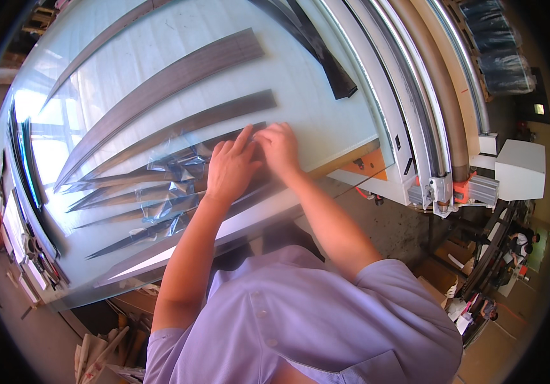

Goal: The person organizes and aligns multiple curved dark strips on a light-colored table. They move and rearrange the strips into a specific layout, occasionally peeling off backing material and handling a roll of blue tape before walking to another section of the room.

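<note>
Several long, curved, tapering dark strips lie on a glass-topped table [316,121], their narrow ends toward the left. My left hand [229,169] rests over the blunt end of one dark strip [220,136], fingers stretched and apart. Beside it, my right hand [277,147] has its fingers curled together at that strip's end; what they pinch is hidden. Shiny, crinkled clear film [182,157] crosses the strips left of my left hand, and more film [163,208] lies closer to me. Beyond my hands are a bare strip [230,107] and a wider one [179,73].
Crossed dark strips [316,48] lie at the table's far right. A long machine with rails and a roller [441,83] runs along the right side. Tools [35,265] line the left edge. Rolled material [99,349] stands below the table. Other people [521,243] are far right.
</note>
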`<move>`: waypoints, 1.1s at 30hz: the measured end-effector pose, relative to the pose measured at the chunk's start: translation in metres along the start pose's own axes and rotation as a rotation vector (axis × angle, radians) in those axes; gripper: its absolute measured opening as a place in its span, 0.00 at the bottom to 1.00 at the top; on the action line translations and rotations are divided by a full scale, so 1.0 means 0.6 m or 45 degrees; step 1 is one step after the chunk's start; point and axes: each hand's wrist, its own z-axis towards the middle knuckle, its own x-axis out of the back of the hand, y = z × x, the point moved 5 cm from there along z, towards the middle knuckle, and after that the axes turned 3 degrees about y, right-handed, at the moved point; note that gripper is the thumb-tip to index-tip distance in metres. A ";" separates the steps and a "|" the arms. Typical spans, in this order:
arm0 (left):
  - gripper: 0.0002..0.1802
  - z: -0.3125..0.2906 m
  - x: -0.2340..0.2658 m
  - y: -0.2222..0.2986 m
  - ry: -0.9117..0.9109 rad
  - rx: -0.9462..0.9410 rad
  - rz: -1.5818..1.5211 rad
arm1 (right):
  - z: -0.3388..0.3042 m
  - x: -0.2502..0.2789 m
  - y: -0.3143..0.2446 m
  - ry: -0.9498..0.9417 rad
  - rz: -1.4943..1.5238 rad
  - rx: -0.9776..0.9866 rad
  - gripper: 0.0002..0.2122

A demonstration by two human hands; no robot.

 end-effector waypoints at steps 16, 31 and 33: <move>0.09 -0.025 0.095 -0.129 0.555 0.313 0.221 | 0.018 0.034 0.028 0.121 0.073 -0.096 0.02; 0.27 -0.016 -0.016 -0.001 0.035 0.024 0.009 | 0.014 0.016 0.012 0.146 -0.166 0.214 0.03; 0.26 -0.010 -0.016 0.000 0.045 0.011 0.061 | 0.007 0.015 0.004 0.104 -0.122 0.262 0.03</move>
